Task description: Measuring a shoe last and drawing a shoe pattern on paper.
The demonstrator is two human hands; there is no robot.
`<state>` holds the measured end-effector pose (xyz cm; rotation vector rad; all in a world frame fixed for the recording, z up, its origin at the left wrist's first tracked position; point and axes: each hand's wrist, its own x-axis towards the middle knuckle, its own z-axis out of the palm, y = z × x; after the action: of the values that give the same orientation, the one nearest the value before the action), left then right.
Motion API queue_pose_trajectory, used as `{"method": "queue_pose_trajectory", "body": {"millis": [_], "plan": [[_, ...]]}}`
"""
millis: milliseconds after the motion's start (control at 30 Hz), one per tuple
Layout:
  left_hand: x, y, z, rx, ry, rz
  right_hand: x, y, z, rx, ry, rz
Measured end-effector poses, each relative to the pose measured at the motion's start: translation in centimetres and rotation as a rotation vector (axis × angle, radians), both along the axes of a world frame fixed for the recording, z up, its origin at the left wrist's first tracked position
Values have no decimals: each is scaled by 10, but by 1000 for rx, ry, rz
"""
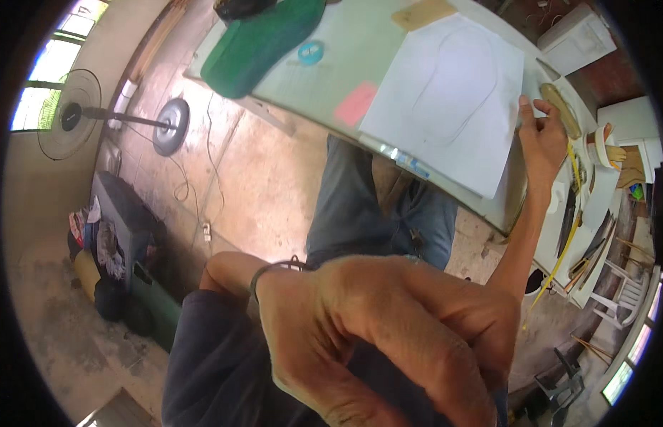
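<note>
My left hand, with a dark band at its wrist, is raised very close to the view. Its fingers are bent round, their tips cut off by the lower edge, and anything in them is hidden. My right hand rests at the table's right side, fingers apart and holding nothing. Beside its fingertips lies a white sheet of paper bearing a faint, long rounded outline. A brownish elongated piece is just right of that hand. The pale table also carries a curved green piece, a blue ring and a pink slip.
A standing fan is on the floor at left, its cord trailing. Below it sits a dark grey piece of furniture with cloths. At right, a side surface holds a yellow strip and a cup of tools, near a white chair.
</note>
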<state>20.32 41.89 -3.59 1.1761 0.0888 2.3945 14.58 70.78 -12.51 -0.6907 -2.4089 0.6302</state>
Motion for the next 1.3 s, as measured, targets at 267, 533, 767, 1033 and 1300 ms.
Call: {"method": "queue_pose_trajectory", "body": {"millis": [267, 533, 767, 1033, 1300], "plan": [[-19, -67, -14, -788, 238, 380, 64, -54, 24, -246, 174, 22], [-153, 29, -97, -945, 1472, 1043, 93, -130, -18, -425, 10, 513], [-114, -51, -134, -1129, 971, 1326, 115, -162, -22, -431, -410, 613], [-148, 38, -80, -682, 846, 1347, 141, -180, -41, -569, -364, 634], [-45, -76, -65, -1308, 347, 357, 121, -185, 20, -698, 72, 485]]}}
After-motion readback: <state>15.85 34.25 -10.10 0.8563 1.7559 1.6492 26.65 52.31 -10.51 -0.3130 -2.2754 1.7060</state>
